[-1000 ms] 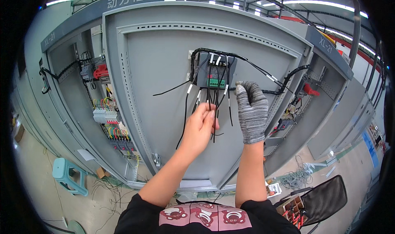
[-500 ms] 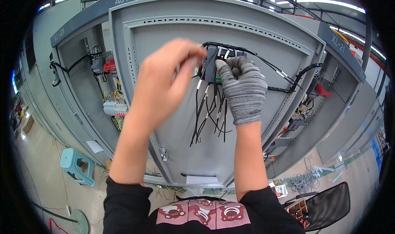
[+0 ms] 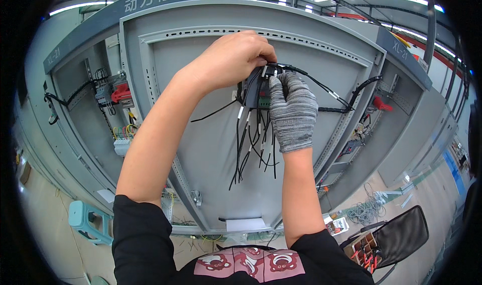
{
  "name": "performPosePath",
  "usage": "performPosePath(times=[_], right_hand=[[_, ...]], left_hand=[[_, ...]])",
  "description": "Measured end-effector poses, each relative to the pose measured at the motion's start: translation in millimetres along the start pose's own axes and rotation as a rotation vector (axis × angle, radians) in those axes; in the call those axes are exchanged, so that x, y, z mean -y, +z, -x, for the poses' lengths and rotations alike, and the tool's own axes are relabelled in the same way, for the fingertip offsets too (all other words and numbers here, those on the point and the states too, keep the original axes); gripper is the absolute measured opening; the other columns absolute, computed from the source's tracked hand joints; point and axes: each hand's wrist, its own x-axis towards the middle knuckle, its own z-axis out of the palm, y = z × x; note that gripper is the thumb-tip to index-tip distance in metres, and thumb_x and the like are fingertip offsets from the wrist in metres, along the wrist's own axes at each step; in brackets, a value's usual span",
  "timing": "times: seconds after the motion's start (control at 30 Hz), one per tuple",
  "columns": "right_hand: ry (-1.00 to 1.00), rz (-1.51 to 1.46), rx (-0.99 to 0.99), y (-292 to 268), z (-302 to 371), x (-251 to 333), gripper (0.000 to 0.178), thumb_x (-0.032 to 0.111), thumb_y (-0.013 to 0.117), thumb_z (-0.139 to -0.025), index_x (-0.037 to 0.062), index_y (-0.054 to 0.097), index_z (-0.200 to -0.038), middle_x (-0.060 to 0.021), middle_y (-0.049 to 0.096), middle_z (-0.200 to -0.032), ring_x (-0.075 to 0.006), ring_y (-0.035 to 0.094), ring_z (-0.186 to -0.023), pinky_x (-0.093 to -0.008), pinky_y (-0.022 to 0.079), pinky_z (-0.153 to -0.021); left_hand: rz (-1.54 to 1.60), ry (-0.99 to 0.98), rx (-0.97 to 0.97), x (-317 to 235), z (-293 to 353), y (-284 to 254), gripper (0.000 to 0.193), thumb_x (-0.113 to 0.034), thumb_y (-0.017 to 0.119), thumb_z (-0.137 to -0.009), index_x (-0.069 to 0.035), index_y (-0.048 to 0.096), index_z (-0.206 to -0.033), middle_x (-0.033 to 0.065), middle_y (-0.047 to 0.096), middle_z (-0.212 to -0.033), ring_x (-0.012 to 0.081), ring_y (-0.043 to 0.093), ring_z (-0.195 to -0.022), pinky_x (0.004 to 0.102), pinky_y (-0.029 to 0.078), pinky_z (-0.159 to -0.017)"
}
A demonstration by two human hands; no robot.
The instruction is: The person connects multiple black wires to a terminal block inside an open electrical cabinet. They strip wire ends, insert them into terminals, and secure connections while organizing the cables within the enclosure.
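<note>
Meter (image 3: 253,95): boxy dark plastic, green terminal strip (image 3: 264,102), mounted on grey sheet-metal door (image 3: 211,149), below left hand. Wires (image 3: 238,149): thin, black, hanging loose, some with white tubular markers (image 3: 241,113). Left hand (image 3: 242,53): bare, fingers bent, narrow, at meter's top; hold cannot be told. Right hand (image 3: 293,112): striped grey knit glove, narrow, at meter's front; hold cannot be told. Header (image 3: 148,2): 1 dark strip, white characters.

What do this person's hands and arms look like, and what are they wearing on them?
The left hand is bare. The right hand wears a mottled grey-and-white knitted fabric glove reaching the wrist. Loose black fabric sleeves end near the elbows, leaving both forearms uncovered.
</note>
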Motion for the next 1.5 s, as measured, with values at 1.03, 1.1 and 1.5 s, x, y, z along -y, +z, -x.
performPosePath(times=[1.03,1.1,1.5], right_hand=[[0.140,-0.109,-0.008,-1,8,4,0.010,0.009,0.071,-0.082,0.0036,0.065,-0.088,-0.0138,0.066,-0.081,-0.0301,0.067,-0.073,-0.0380,0.054,-0.069],[0.123,-0.108,-0.033,-1,8,5,0.009,0.008,0.071,-0.082,0.0036,0.065,-0.087,-0.0137,0.066,-0.080,-0.0299,0.066,-0.073,-0.0378,0.054,-0.069],[0.132,-0.186,0.060,-16,8,2,0.013,0.003,0.072,-0.084,0.0019,0.068,-0.096,-0.0050,0.069,-0.081,-0.0078,0.058,-0.066,-0.0254,0.051,-0.064]], left_hand=[[0.345,-0.114,-0.003,16,2,3,0.011,-0.005,0.067,-0.084,0.002,0.066,-0.093,0.0094,0.063,-0.082,0.0199,0.060,-0.073,0.0341,0.050,-0.069],[0.259,-0.106,0.010,14,-2,4,0.011,-0.005,0.067,-0.084,0.002,0.066,-0.092,0.0107,0.064,-0.083,0.0219,0.061,-0.074,0.0347,0.050,-0.070],[0.292,0.041,0.087,29,-4,-2,0.012,-0.002,0.063,-0.085,0.001,0.067,-0.095,0.0099,0.063,-0.087,0.0243,0.061,-0.081,0.0340,0.049,-0.075]])
